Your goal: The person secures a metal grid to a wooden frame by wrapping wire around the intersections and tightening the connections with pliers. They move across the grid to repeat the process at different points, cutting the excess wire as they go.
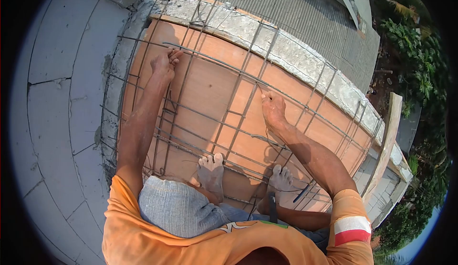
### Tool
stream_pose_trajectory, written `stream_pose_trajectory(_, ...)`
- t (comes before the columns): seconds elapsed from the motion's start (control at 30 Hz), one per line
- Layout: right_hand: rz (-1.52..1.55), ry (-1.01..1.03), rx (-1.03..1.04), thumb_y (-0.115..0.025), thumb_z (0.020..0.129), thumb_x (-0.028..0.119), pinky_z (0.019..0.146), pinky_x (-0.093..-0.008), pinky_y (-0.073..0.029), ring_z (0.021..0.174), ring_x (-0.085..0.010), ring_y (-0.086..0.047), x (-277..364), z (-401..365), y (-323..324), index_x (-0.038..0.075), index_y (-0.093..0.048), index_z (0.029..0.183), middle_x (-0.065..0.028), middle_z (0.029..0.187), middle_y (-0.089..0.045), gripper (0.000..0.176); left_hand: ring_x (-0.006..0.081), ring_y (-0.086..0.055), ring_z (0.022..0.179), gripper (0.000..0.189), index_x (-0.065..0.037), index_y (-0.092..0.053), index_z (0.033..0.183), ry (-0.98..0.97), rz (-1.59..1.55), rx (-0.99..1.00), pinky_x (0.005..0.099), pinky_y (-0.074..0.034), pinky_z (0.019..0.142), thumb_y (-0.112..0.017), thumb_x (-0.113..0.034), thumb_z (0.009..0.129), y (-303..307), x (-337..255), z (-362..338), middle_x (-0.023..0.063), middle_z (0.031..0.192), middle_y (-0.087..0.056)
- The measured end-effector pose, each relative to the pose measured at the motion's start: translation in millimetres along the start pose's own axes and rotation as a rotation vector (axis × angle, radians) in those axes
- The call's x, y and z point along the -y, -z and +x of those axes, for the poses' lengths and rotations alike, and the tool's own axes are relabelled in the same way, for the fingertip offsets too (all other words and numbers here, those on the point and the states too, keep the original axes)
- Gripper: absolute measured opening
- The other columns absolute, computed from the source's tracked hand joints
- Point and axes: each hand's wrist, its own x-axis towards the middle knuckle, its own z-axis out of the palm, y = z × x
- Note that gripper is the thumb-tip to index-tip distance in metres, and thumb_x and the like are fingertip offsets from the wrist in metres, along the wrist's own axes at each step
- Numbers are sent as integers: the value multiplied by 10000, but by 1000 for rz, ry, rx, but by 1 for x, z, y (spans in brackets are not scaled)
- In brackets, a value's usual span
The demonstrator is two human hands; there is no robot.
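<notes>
My left hand (165,63) is at the upper left of the grid, its fingers curled just under a long steel bar (210,57). What those fingers hold, if anything, I cannot make out. Closer to the middle, my right hand (273,108) is closed in a pinch just below the same bar. A thin wire (260,89) shows at its fingertips, beside a crossing of bars. The rebar grid (224,123) lies over orange-brown plywood panels (206,85).
My bare feet (211,173) stand among the bars. A rough concrete edge (286,44) runs along the far side, with a corrugated roof (305,24) beyond. Grey block wall (52,107) is at left; a wooden post (389,141) rises at right. A dark-handled tool (301,193) lies near my right foot.
</notes>
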Motion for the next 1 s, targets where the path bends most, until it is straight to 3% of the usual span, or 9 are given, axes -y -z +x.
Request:
stream_pose_trajectory(0.27,369,-30,-83,-630,875,194,581,-354,-440,629,-175,-548,12,3,-23,18,-697,894,-68,648,-593,190,219,-692,763,119,33,-566,953,-167,92,67,251,-517,537,-604,-74,919,-11,24,-59,141,876,-650)
stream_pose_trajectory(0.3,373,-32,-80,-630,875,194,581,-354,-440,629,-175,-548,14,1,-22,18,-697,894,-68,648,-593,190,197,-686,793,110,15,-575,963,-213,244,92,249,-516,577,-620,-72,913,-18,24,-72,120,911,-654)
stream_pose_trajectory(0.37,639,-87,-25,-626,889,151,446,-257,-310,501,-81,-425,18,-5,-17,-11,-648,855,-14,603,-514,167,175,-680,823,107,-3,-585,973,-258,401,124,247,-516,617,-636,-70,906,-26,31,-94,100,945,-659)
stream_pose_trajectory(0.43,652,-109,-27,-629,886,144,438,-246,-302,490,-80,-416,24,-4,-13,-15,-643,857,-17,604,-516,162,212,-658,806,123,-6,-594,932,-793,917,451,356,-529,658,-669,-75,862,-35,40,-108,115,928,-639)
stream_pose_trajectory(0.47,658,-130,-24,-632,882,137,431,-236,-295,478,-78,-406,25,-3,-13,-18,-638,859,-21,606,-519,157,212,-658,806,123,-6,-594,932,-797,918,459,356,-529,658,-669,-75,862,-50,42,-111,115,928,-639)
stream_pose_trajectory(0.53,721,-150,-21,-632,866,130,449,-271,-311,492,-102,-422,25,-1,-16,-25,-643,831,-30,610,-536,159,257,-617,893,141,-24,-621,921,-1350,909,671,419,-492,781,-691,-107,830,-85,47,-116,111,951,-630)
stream_pose_trajectory(0.67,904,-185,-39,-628,837,94,449,-279,-326,488,-116,-439,33,-5,-16,-40,-629,849,-63,641,-573,135,303,-576,1011,177,-32,-642,966,-1351,1128,867,409,-447,867,-691,-120,821,-128,67,-117,123,1052,-626)
stream_pose_trajectory(0.73,956,-211,-47,-630,827,77,444,-262,-326,485,-112,-445,33,-5,-15,-50,-613,890,-79,657,-586,143,307,-540,1081,192,-30,-649,979,-1150,1485,795,442,-406,926,-663,-154,832,-139,72,-121,122,1125,-598)
stream_pose_trajectory(1.0,1058,-222,-107,-671,799,22,420,-213,-327,489,-101,-479,34,-5,-20,-81,-559,984,-118,692,-613,239,379,-317,1357,169,-4,-664,887,-1281,1376,666,528,-263,1051,-641,-166,842,-123,100,-116,217,1414,-420)
